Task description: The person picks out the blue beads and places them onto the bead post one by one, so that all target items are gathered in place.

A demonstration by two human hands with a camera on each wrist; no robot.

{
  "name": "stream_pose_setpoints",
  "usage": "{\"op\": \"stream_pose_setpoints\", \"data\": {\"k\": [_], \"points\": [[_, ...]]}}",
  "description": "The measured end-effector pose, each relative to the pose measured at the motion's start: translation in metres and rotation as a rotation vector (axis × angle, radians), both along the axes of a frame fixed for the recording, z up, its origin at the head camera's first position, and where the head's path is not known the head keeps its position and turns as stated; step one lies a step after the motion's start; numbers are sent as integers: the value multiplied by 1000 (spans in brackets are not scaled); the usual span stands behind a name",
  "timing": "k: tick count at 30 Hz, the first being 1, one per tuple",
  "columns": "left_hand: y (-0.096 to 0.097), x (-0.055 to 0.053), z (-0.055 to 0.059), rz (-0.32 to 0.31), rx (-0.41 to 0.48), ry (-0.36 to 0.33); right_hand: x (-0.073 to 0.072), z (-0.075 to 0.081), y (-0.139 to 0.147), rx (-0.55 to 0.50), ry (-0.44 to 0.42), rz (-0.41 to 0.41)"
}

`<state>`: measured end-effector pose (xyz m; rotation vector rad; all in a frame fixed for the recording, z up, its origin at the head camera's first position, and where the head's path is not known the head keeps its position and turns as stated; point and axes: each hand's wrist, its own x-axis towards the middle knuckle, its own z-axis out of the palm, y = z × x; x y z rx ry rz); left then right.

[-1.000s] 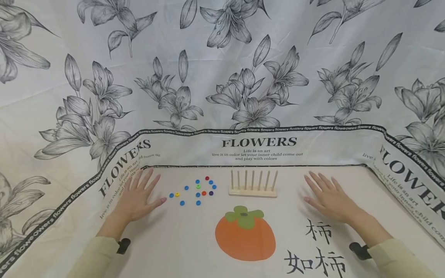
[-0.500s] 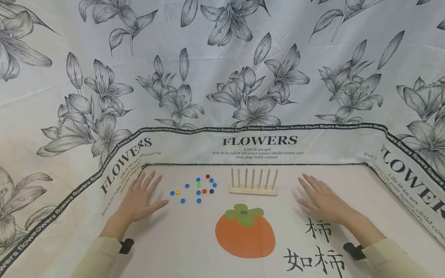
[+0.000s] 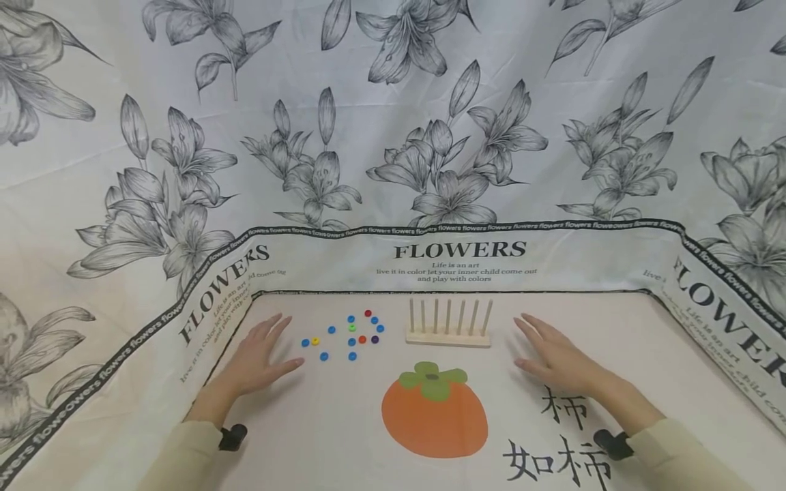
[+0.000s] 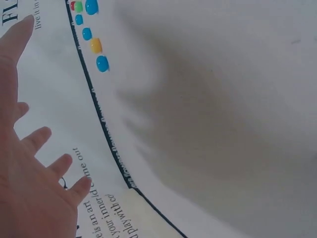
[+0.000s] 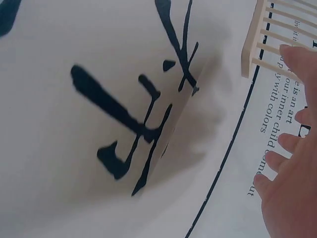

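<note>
My left hand (image 3: 254,358) is held above the left of the table, fingers spread and empty. To its right lie several small round beads, among them a blue bead (image 3: 324,356), a yellow bead (image 4: 95,45), a green bead (image 3: 352,328) and a red bead (image 3: 368,314). A wooden rack (image 3: 448,339) with a row of upright pegs stands at the back middle; the pegs carry nothing. Right of the rack hovers my right hand (image 3: 561,358), its fingers loosely extended and holding nothing. In the right wrist view the rack (image 5: 253,39) shows past the thumb.
The pale tablecloth (image 3: 319,423) bears a printed orange persimmon (image 3: 434,419) and large black characters (image 3: 555,464). Behind and at both sides hangs a white curtain (image 3: 344,266) with flower drawings and lettering. A black wrist camera (image 3: 233,437) sits at the left cuff.
Both hands have moved inward, the left to the right and the right to the left, turning thumb-side up somewhat. Beads and rack stay in place; the head view shifts slightly.
</note>
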<state>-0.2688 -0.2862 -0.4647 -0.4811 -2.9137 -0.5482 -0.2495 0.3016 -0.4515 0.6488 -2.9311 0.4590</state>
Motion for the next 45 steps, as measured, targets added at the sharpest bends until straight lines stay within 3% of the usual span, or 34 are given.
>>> {"op": "stream_pose_setpoints", "data": {"k": [11,23,36,45], "points": [[3,-9,-11,9,178,-102,-7,-6,-12,-96,-56,-11],[4,-20,-16,50,294,-176,-24,-13,-24,-207,-116,-51],[12,-31,-27,101,342,-196,-36,-22,-34,-313,-172,-26],[18,-33,-27,186,341,-214,-49,-26,-36,-312,-186,-3]]}}
